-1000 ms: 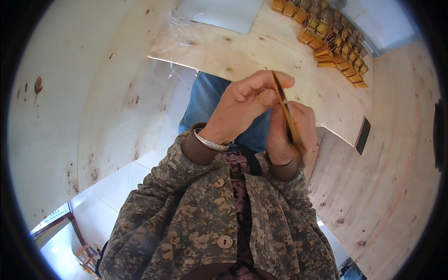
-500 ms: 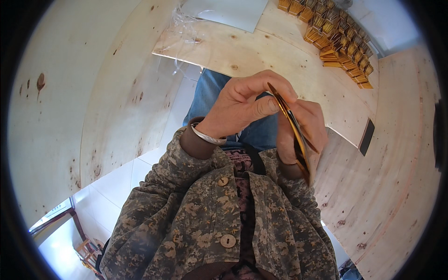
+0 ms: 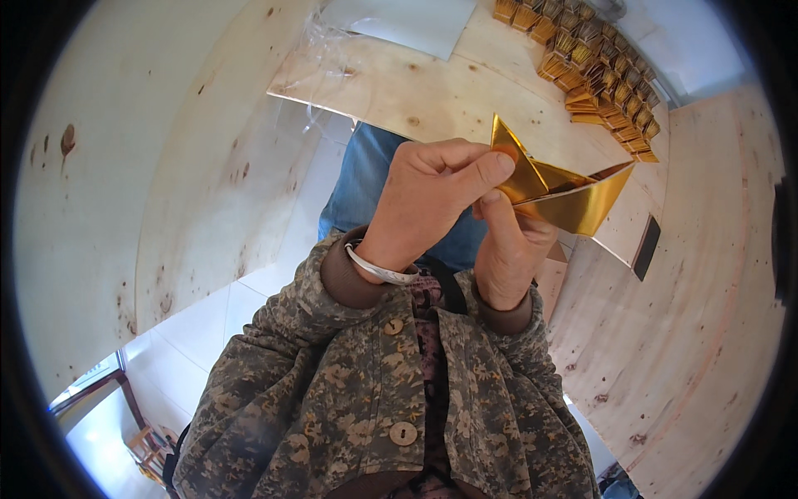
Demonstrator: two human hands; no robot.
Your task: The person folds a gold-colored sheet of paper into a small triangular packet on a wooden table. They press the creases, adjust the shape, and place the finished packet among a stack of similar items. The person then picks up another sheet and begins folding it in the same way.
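Gold folded paper [image 3: 559, 190], both hands pinching

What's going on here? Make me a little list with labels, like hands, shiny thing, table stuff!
left hand: pinches the gold folded paper from the left
right hand: grips the paper from below
paper shape: pointed, partly folded, shiny
table: pale plywood
table stuff: rows of small gold folded pieces, a grey sheet, clear plastic wrap
wrist: silver bangle on the left
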